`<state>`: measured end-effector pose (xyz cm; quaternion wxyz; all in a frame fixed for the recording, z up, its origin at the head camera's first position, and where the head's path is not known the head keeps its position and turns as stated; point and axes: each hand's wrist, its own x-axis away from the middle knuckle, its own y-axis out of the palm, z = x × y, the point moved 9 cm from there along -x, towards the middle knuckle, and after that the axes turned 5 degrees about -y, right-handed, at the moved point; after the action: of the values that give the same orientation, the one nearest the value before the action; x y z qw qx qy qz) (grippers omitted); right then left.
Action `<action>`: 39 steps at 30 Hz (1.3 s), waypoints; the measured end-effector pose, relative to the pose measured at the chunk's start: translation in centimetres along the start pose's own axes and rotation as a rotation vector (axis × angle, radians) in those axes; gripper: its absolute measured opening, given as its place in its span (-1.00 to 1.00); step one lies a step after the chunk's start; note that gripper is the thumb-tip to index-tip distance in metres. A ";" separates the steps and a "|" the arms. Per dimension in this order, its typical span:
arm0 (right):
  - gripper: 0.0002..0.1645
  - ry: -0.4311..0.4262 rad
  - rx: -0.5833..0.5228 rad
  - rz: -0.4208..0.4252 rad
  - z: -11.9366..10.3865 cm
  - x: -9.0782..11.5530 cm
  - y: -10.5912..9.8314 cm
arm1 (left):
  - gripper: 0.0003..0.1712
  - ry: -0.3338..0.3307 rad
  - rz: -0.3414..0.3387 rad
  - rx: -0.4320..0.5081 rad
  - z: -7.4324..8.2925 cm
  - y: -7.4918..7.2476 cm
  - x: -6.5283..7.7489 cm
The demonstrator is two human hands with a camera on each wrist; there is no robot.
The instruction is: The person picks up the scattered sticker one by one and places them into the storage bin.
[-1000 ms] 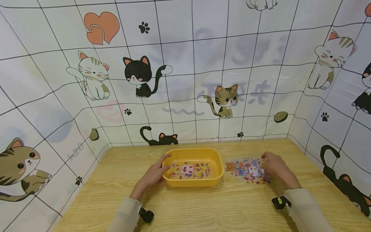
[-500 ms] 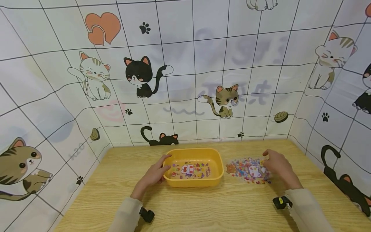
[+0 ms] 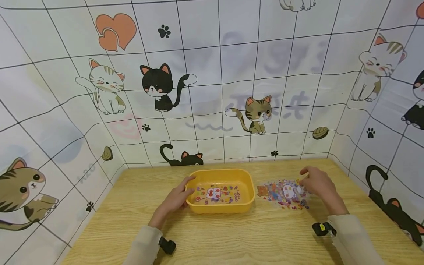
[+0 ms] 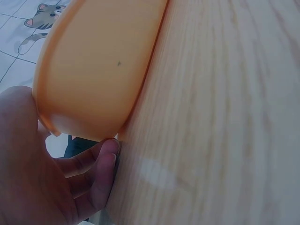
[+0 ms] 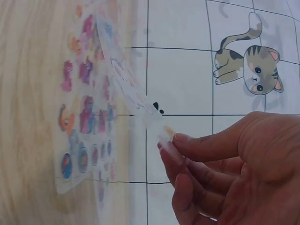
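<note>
Closest to the wearer, pale sleeves (image 3: 144, 246) crossed the wooden table (image 3: 238, 239), each with a black wrist camera (image 3: 168, 245) beside it. At nine o'clock on the yellow tray (image 3: 220, 209), the left hand (image 3: 173, 197) held the rim, a firm hold that seemed right against sliding. A printed sheet (image 3: 213, 193) lay inside the tray. Apart from the tray, at its three o'clock, sticker sheets (image 3: 273, 194) lay on the table, and at their two o'clock the right hand (image 3: 318, 182) pinched the edge of a clear sheet (image 5: 129, 89), thumb and forefinger narrow, the film tilted up from those beneath. Such thin film would probably cling and bend, so a slow, low peel seemed best, with a check that only one layer was caught. At twelve o'clock, past everything, stood the cat-print wall (image 3: 205, 92).
</note>
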<state>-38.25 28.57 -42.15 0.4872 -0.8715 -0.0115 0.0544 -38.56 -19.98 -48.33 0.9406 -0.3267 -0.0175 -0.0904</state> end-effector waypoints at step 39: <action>-0.53 -0.189 -0.060 0.212 -6.6 2.2 -5.1 | -0.40 0.002 0.007 -0.006 -0.1 0.0 0.1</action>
<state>-35.15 25.78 -34.57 0.4492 -0.8730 0.0330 0.1870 -38.47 -20.02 -48.36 0.9400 -0.3294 -0.0151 -0.0875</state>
